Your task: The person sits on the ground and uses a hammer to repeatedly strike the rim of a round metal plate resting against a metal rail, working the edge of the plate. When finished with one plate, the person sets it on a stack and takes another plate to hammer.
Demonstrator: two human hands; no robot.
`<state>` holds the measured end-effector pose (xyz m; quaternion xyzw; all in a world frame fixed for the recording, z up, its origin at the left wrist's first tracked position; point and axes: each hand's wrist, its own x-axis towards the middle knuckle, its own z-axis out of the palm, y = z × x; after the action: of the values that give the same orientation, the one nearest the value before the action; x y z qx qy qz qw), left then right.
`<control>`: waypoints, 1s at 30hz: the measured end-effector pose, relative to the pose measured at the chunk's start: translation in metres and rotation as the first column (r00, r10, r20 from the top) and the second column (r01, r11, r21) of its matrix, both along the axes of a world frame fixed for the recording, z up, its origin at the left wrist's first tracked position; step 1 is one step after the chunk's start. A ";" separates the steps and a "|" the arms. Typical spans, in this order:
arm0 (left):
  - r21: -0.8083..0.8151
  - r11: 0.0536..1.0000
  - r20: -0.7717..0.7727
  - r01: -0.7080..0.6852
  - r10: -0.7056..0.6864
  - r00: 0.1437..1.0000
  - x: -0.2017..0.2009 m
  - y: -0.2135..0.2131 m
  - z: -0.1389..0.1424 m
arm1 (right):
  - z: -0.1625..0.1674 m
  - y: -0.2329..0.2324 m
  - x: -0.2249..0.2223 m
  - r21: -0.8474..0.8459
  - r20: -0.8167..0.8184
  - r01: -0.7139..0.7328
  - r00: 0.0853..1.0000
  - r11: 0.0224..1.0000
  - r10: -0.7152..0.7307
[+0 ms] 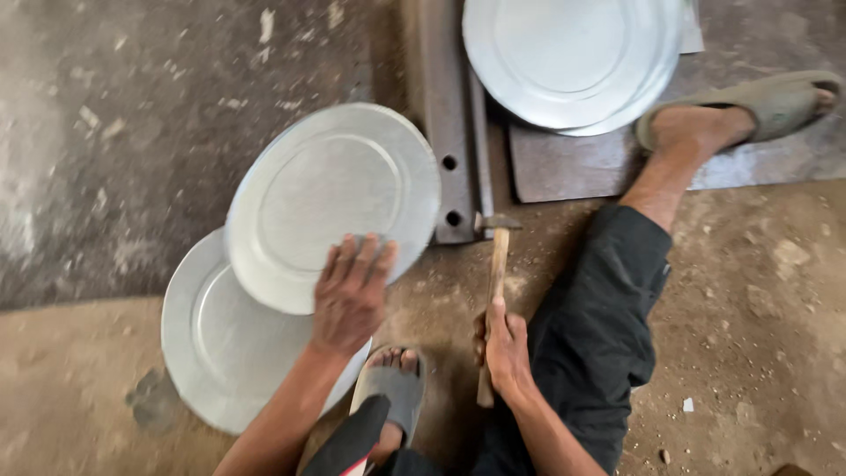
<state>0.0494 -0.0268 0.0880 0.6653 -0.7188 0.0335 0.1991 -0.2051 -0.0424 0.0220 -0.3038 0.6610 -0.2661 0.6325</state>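
My left hand grips the near rim of a round grey metal plate, held tilted above the ground. Under it lies a stack of similar plates on the dirt floor. My right hand is closed around the wooden handle of a hammer. The hammer's small metal head rests by the near end of a long steel bar that has two holes. The plate's right edge is close to that bar.
Another pile of round metal plates sits on a flat steel sheet at the top. My legs in dark trousers stretch out, with sandalled feet on the sheet and near the lower stack. Dirt floor surrounds everything.
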 end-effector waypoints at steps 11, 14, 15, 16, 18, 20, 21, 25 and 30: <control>-0.417 0.904 0.175 0.100 -0.028 0.984 0.063 -0.088 0.155 | 0.004 0.006 -0.014 0.202 0.148 -0.077 0.988 0.976 0.047; -0.543 0.802 0.209 0.247 -0.155 0.966 0.049 -0.125 0.170 | 0.000 0.009 -0.014 0.193 0.123 -0.100 0.989 0.976 0.077; -0.587 0.756 0.210 0.288 -0.202 0.957 0.042 -0.143 0.172 | -0.001 0.010 -0.014 0.185 0.115 -0.116 0.989 0.976 0.095; -0.650 0.684 0.230 0.331 -0.239 0.944 0.033 -0.162 0.172 | -0.002 0.011 -0.014 0.184 0.116 -0.119 0.988 0.976 0.098; -0.668 0.656 0.248 0.351 -0.249 0.936 0.011 -0.192 0.169 | -0.002 0.011 -0.015 0.181 0.118 -0.127 0.987 0.975 0.107; -0.553 0.778 0.302 0.297 -0.145 0.942 -0.015 -0.206 0.162 | -0.001 0.011 -0.016 0.180 0.106 -0.108 0.990 0.978 0.090; -0.485 0.836 0.369 0.258 -0.072 0.927 -0.027 -0.209 0.158 | -0.001 0.011 -0.017 0.172 0.101 -0.095 0.992 0.981 0.078; -0.142 0.937 0.073 0.320 -0.312 0.947 -0.046 -0.162 0.117 | -0.002 0.013 -0.025 0.150 0.045 -0.147 0.989 0.978 0.142; 0.047 0.997 -0.242 -0.068 0.078 0.967 0.016 -0.054 0.027 | -0.018 0.024 -0.032 0.029 -0.021 -0.198 0.980 0.980 0.198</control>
<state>0.0657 -0.0806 0.1148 0.6940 -0.6644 -0.0549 0.2719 -0.2373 -0.0180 0.0038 -0.3628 0.6385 -0.1894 0.6518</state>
